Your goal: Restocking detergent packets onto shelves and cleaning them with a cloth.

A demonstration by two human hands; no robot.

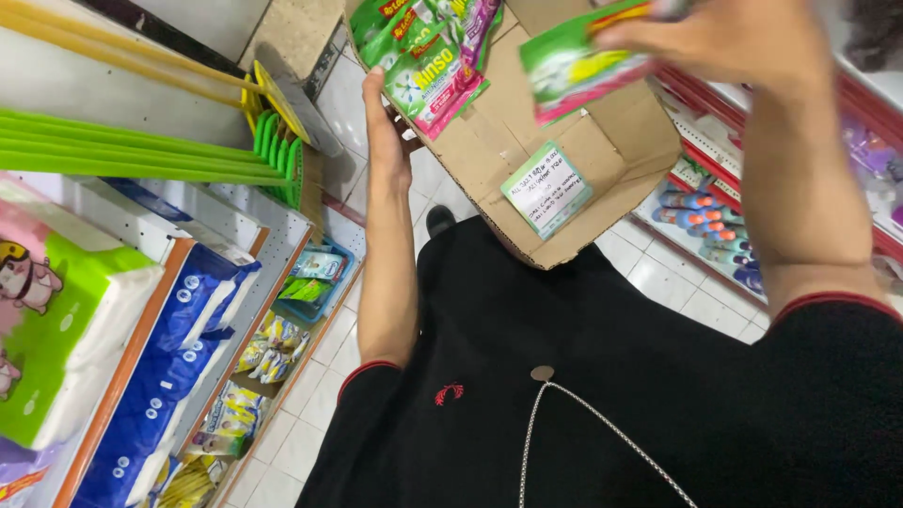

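Green broom handles [141, 155] are lying across the top of the left shelf [273, 235], with yellow handles [113, 52] running above them and their green and yellow heads [277, 141] pointing toward the aisle. Below, a pink-and-green soft pack [56, 320] is sitting beside blue soft packs [169, 357] on the shelf. Lower down, a blue basket [315, 282] is holding small packets, and yellow packets [268, 348] are lining the shelf beneath. White floor tiles [658, 277] are showing on the right, where blue bottles [710, 235] are lying in rows on a red-edged shelf [715, 118].
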